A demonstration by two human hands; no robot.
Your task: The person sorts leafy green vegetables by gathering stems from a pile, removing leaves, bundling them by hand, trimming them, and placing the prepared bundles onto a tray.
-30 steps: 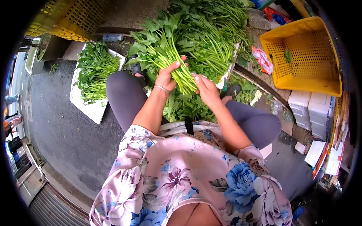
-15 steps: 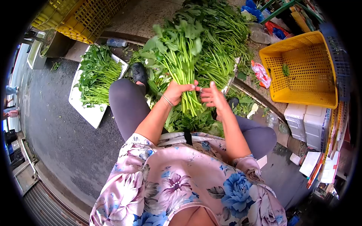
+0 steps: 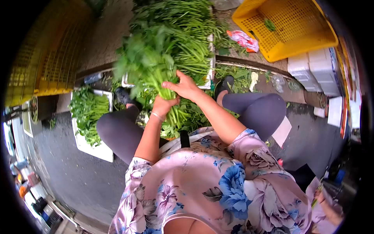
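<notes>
A bunch of long-stemmed leafy greens [image 3: 150,64] is held between my knees, its leaves blurred and pointing up and left. My left hand [image 3: 165,107] is closed around its lower stems, with the cut ends poking out below. Just above, my right hand [image 3: 184,86] lays its thumb across the stems, forefinger apart; its other fingers are partly hidden. Beyond my hands, a large pile of the same greens [image 3: 187,35] lies on a white tray [image 3: 210,64]. Loose leaves [image 3: 194,111] cover the ground below the bunch.
At left, more greens [image 3: 89,113] lie on a white foam board [image 3: 97,150]. A yellow crate [image 3: 288,35] and white foam boxes [image 3: 313,70] stand at right. Other yellow crates [image 3: 50,58] rise at upper left. Another person's arm [image 3: 327,206] shows at lower right.
My view has swung, shifting the surroundings. The bunch now leans further left with its leaves blurred. My right hand, earlier spread beside the stems, has come onto the bunch above my left hand.
</notes>
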